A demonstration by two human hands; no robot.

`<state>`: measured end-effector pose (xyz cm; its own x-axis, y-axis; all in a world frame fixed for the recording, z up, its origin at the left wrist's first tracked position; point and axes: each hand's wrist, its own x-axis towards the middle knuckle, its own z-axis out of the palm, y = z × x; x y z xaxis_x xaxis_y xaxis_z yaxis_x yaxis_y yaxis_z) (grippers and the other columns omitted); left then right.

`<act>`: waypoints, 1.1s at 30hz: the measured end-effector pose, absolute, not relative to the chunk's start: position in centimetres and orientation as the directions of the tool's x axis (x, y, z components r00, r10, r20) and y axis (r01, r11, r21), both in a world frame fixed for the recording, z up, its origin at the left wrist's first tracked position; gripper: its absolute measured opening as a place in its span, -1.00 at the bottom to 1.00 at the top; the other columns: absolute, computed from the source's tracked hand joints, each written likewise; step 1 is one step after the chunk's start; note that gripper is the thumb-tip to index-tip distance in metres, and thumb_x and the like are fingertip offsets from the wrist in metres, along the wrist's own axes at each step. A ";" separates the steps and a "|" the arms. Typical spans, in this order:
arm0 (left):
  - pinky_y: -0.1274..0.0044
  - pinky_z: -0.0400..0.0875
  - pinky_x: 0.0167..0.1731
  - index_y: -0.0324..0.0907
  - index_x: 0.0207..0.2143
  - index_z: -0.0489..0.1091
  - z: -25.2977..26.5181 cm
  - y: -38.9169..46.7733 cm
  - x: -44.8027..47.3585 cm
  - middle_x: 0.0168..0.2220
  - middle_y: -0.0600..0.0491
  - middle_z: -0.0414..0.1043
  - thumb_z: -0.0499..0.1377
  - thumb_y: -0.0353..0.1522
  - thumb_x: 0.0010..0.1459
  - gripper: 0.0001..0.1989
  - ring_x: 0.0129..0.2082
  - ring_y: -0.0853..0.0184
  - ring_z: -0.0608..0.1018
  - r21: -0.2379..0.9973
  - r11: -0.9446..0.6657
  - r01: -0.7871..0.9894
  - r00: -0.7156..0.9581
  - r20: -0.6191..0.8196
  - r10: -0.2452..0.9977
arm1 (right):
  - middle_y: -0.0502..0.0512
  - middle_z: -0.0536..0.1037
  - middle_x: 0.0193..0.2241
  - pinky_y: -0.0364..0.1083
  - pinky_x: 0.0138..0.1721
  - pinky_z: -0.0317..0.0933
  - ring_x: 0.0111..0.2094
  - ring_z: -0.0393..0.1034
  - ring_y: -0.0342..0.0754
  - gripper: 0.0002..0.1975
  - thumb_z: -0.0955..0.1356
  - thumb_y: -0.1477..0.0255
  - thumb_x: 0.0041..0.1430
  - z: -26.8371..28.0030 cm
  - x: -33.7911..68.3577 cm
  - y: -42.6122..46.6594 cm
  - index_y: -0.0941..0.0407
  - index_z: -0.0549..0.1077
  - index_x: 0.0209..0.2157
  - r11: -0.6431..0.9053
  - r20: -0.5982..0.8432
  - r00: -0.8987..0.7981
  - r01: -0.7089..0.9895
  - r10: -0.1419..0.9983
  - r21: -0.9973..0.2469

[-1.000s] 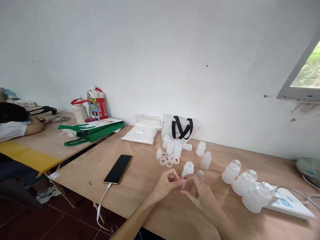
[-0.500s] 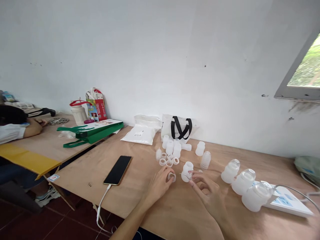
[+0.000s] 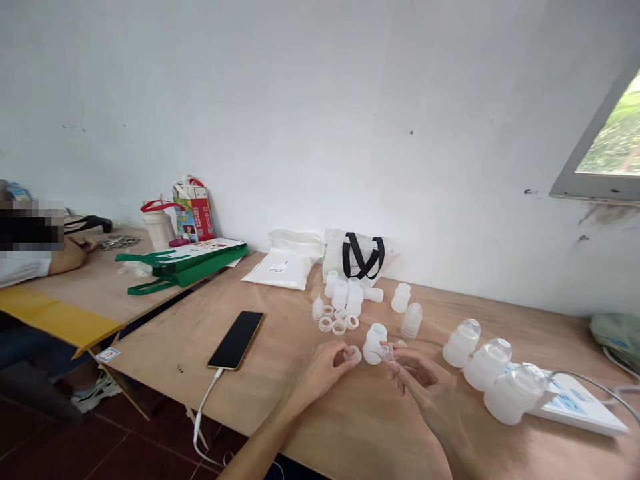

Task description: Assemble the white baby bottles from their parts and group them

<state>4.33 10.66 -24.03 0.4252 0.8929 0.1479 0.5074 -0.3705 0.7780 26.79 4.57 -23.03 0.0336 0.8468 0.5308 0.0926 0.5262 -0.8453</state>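
The left grip point(image 3: 323, 367) is pinching the near edge of a clear round piece point(image 3: 354, 355) between thumb and fingers at lower center of the frame; whether that piece is also resting on the table point(image 3: 180, 337) is hard to tell. The right grip point(image 3: 424, 379), just right of center, is pinching a small clear part point(image 3: 387, 352) with thumb and fingertips. Between the two pieces, a frosted bottle point(image 3: 373, 341) is standing upright, with the clear part overlapping its right edge in view; I cannot tell whether they are touching. A ridged clear cover point(image 3: 411, 321) is standing just behind the right fingers.

Farther back, near the center, several pale rings point(image 3: 339, 327) are lying in a loose cluster in front of a group of frosted bottles point(image 3: 354, 300), with one more bottle point(image 3: 401, 298) standing apart to their right. Three bottles with clear covers point(image 3: 488, 365) are standing in a slanting row at the right of the frame, the nearest overlapping a white box point(image 3: 580, 407). A phone point(image 3: 237, 340) is lying left of center, with a white cable point(image 3: 205, 401) running from its near end. A white packet point(image 3: 280, 268) is lying by the wall, beside a bag with black handles point(image 3: 334, 257).
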 end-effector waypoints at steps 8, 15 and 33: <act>0.62 0.32 -0.57 -0.23 -0.04 0.30 -23.2 10.7 5.3 -0.37 0.08 0.35 0.28 0.11 0.11 -0.35 -0.47 0.42 0.42 0.980 -0.053 -0.193 0.462 0.138 0.876 | 0.16 0.64 -0.10 -0.16 -0.51 0.42 -0.46 0.53 -0.09 -0.67 0.47 0.25 0.26 -23.3 27.1 4.9 0.04 0.56 0.02 0.465 0.538 0.131 0.360 0.833 -0.809; 0.64 0.40 -0.56 -0.19 0.26 0.27 -23.0 9.7 5.8 -0.30 0.02 0.42 0.28 0.03 0.19 -0.26 -0.45 0.43 0.48 0.976 0.005 -0.216 0.580 0.124 0.805 | 0.03 0.64 -0.25 -0.18 -0.49 0.38 -0.53 0.41 -0.18 -0.76 0.41 0.29 0.34 -23.2 26.3 5.1 0.00 0.59 -0.01 0.570 0.718 0.016 0.595 0.696 -0.566; 0.66 0.38 -0.55 -0.09 0.28 0.33 -23.2 9.6 5.5 -0.10 -0.05 0.43 0.33 -0.08 0.20 -0.34 -0.45 0.47 0.53 0.980 0.034 -0.199 0.654 0.107 0.749 | 0.11 0.60 -0.16 -0.20 -0.49 0.38 -0.38 0.48 -0.12 -0.86 0.42 0.34 0.32 -22.9 25.7 5.1 0.05 0.60 -0.14 0.605 0.695 -0.018 0.508 0.718 -0.612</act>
